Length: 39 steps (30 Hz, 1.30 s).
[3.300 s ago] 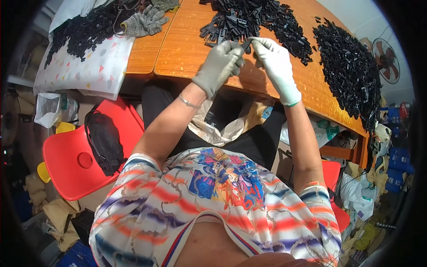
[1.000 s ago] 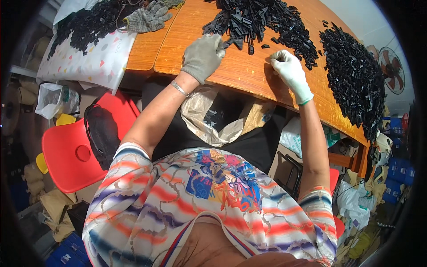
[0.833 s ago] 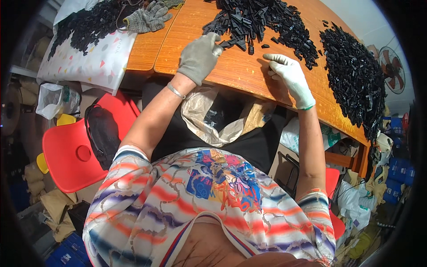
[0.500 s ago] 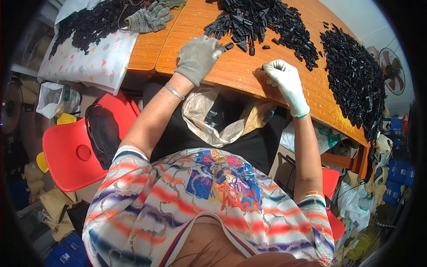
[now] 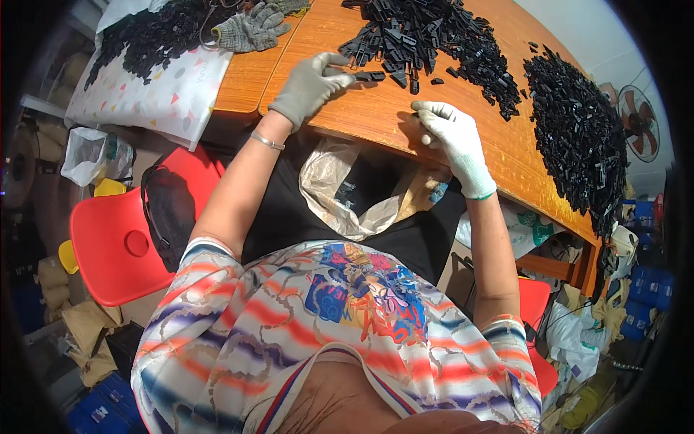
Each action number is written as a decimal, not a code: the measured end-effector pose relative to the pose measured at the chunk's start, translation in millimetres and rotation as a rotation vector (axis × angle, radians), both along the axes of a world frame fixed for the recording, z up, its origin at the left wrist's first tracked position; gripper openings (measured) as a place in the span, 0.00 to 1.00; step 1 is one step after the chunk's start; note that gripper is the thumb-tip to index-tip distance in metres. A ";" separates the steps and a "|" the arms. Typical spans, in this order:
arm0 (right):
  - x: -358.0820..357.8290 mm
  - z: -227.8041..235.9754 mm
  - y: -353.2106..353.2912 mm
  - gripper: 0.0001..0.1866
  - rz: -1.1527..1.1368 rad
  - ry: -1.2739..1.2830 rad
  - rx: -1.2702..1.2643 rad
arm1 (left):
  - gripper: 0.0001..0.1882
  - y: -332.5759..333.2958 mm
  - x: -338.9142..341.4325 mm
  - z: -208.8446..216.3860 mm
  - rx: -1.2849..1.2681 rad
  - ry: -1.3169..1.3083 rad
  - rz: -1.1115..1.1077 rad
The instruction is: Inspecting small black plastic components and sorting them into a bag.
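Observation:
My left hand, in a grey glove, pinches a slim black plastic piece above the near part of the wooden table. The piece points right, toward a heap of long black plastic pieces. My right hand, in a white glove, is at the table's near edge with thumb and forefinger pressed together. Something small and dark shows at those fingertips, too small to name. Below the edge, an opened pale bag rests on my lap, with dark pieces inside.
Smaller black parts form a heap beyond my right hand, and a larger heap covers the table's right end. Grey knitted gloves lie at the far left, by a patterned cloth. A red chair stands left.
My left hand has turned and its fingers have spread somewhat, showing more of the black piece. My right hand has shifted slightly left, its fingertips reaching farther out.

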State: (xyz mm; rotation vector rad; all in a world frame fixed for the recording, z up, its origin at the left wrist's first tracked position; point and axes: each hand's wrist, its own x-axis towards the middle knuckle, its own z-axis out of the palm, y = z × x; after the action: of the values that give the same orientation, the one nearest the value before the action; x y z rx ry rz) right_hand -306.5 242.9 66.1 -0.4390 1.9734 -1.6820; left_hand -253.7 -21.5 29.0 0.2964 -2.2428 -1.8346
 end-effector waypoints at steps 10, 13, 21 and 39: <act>13.2 -2.9 -47.5 0.14 0.017 0.044 -0.094 | 0.16 -8.9 -1.2 -2.5 0.381 0.007 0.019; 18.6 -3.4 -63.9 0.13 -0.069 0.109 -0.181 | 0.18 -1.7 2.0 -11.8 0.762 0.088 -0.223; 20.0 -6.9 -82.3 0.10 -0.202 0.437 -0.183 | 0.17 44.6 19.3 1.4 0.762 0.147 -0.290; 30.3 19.7 -78.9 0.10 -0.286 0.323 -0.259 | 0.10 72.7 35.6 26.8 0.561 0.164 -0.131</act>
State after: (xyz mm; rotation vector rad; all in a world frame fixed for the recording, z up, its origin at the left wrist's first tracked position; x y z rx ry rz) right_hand -276.2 164.0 85.8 -0.5733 2.1306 -2.1776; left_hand -218.1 51.2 55.8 0.0831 -1.6392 -2.4340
